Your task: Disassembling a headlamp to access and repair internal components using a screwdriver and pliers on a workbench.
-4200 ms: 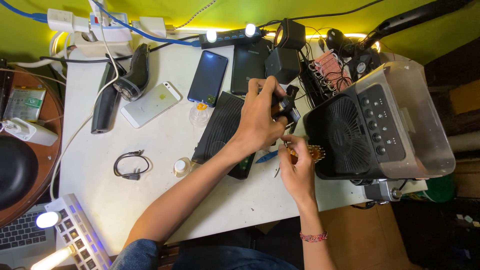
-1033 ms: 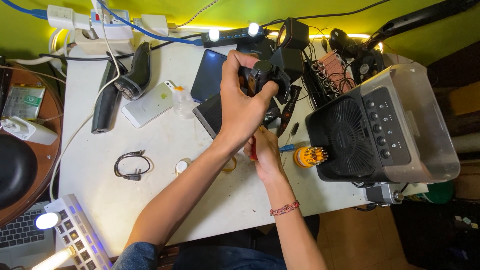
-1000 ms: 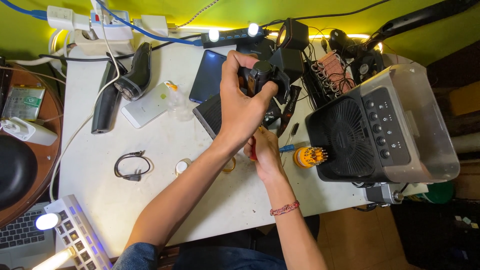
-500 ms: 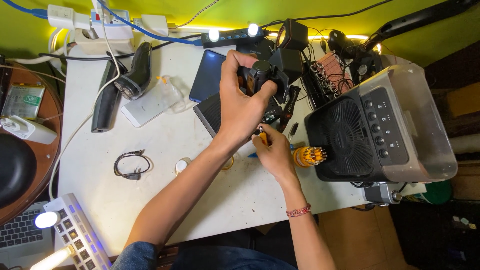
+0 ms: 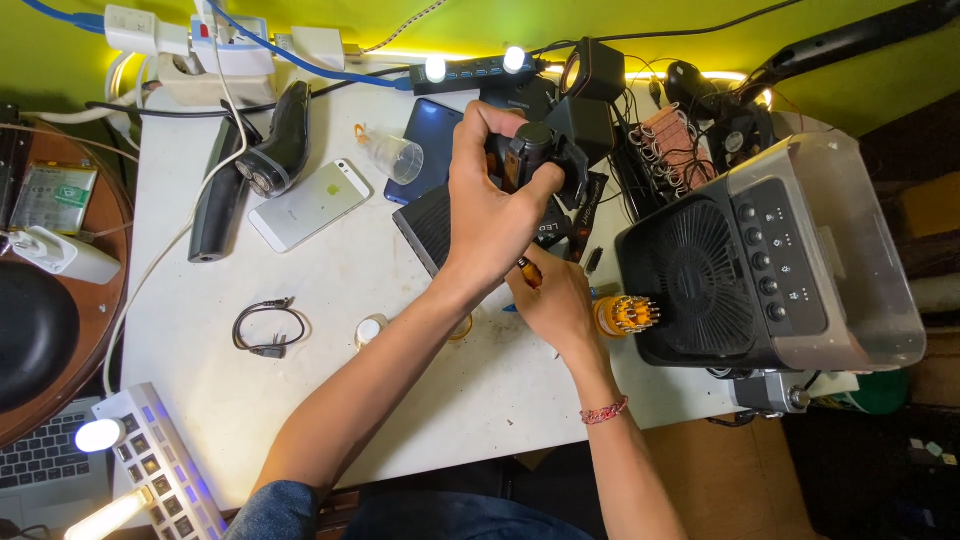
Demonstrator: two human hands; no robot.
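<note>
Evidently the work is sitting somewhere in its middle. The left hand (image 5: 490, 215) is clenching a small black device (image 5: 535, 160) and holding it up off the bench (image 5: 330, 300), above a dark slab-shaped unit (image 5: 435, 225) lying flat there. The right hand (image 5: 555, 300) is wrapping around a screwdriver (image 5: 530, 272) whose reddish handle is peeking out near the thumb; its tip is pointing up towards the underside of the black device, though whether it is touching a screw I cannot tell. The device is looking assembled rather than split open, and no loose screws are showing on the bench, so I am judging that the fastening or unfastening is hardly finished.

Just beside the right hand an orange holder of screwdriver bits (image 5: 625, 313) is standing, and right behind that a large black fan unit (image 5: 740, 270) with a clear back is crowding the right edge of the bench, leaving little elbow room on that side. Behind the raised device, small black speakers (image 5: 590, 75) and a tangle of cables are pressing close. To the left, well apart from the hands, a white phone (image 5: 310, 205) is lying face down, with a dark blue phone (image 5: 428, 135), a clear plastic cup (image 5: 395, 157) on its side, an electric shaver (image 5: 275, 155) and a coiled black cable (image 5: 265, 328) spreading around it.
</note>
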